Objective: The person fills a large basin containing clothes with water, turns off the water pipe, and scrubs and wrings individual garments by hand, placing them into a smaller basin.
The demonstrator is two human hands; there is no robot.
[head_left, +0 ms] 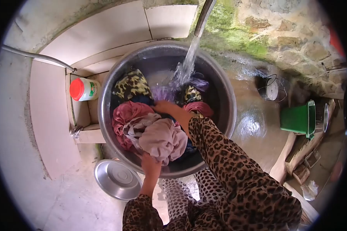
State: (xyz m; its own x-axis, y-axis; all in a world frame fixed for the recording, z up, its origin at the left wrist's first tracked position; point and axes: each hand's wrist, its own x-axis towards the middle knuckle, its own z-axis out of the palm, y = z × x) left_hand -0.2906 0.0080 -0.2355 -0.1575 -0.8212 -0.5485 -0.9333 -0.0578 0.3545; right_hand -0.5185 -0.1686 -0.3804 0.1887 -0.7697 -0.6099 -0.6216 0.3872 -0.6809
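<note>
Mossy wall [235, 32] beyond a crumpled, folded pale-pink cloth [164, 139].

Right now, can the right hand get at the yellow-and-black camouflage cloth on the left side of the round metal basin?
Probably yes: the right hand is close to the camouflage cloth, with mainly some dark blue cloth between them. What its fingers hold is unclear.

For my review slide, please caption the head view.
Left hand and right hand at piled cloth in a large basin as water pours from a hose.
</note>
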